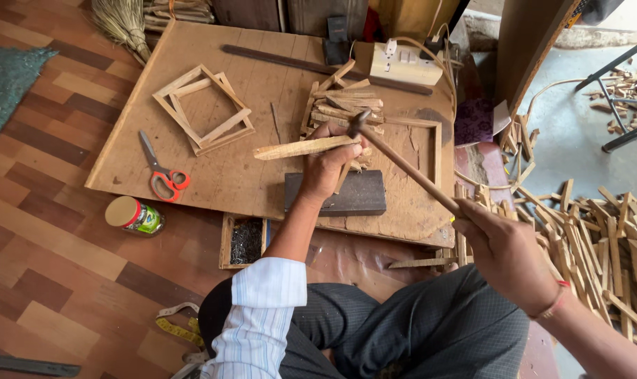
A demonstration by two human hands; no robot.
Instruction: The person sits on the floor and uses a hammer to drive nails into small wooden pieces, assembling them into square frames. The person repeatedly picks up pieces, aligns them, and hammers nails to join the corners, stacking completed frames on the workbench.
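My left hand (pixel 327 165) grips a flat wooden strip (pixel 297 148) that sticks out to the left, held over a dark block (pixel 364 196) on the plywood board (pixel 248 175). My right hand (pixel 504 247) holds the wooden handle of a hammer (pixel 403 163); its metal head (pixel 357 123) hovers just above my left fingers and the strip's right end. A stack of similar strips (pixel 343 102) lies right behind my left hand.
Nested wooden frames (pixel 205 109) and red-handled scissors (pixel 161 172) lie on the board's left half. A small box of nails (pixel 245 242), a glue jar (pixel 135 215) and a yellow tape measure (pixel 178 328) sit on the floor. A white power strip (pixel 405 64) is behind. Several loose sticks (pixel 606 238) are piled right.
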